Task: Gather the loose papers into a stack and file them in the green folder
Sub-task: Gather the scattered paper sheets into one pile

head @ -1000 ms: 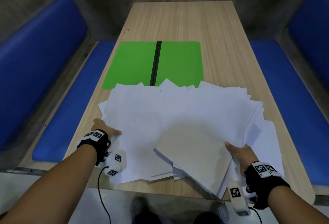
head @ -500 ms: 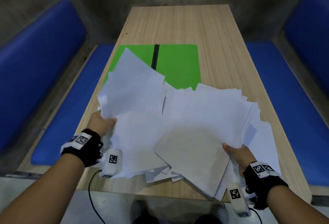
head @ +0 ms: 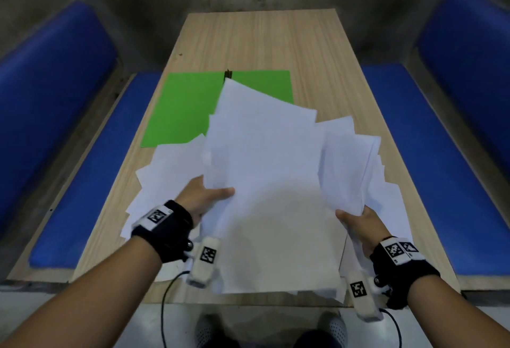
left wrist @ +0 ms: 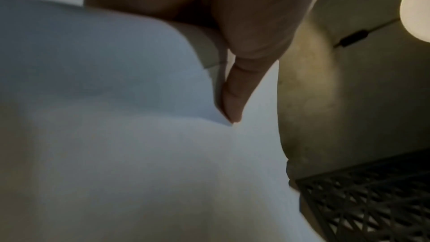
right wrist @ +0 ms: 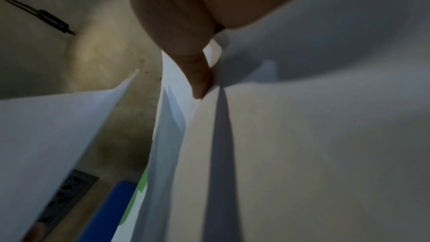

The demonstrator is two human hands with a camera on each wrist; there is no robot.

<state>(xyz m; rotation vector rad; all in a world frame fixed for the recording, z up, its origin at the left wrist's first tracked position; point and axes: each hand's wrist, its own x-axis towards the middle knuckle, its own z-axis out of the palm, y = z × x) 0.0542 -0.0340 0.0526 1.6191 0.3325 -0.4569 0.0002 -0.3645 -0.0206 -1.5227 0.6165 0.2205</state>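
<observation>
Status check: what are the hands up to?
Left hand and right hand gripping papers. Green folder open, partly covered. Nothing blocking.

White papers (head: 265,182), green folder (head: 182,107), light woodgrain table (head: 262,41), blue benches (head: 430,154).

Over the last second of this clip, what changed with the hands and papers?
The left hand lifted a sheaf of papers off the table's left side and swung it toward the middle, over the right hand's pile. Both hands kept their grip. The green folder stayed open on the table.
</observation>
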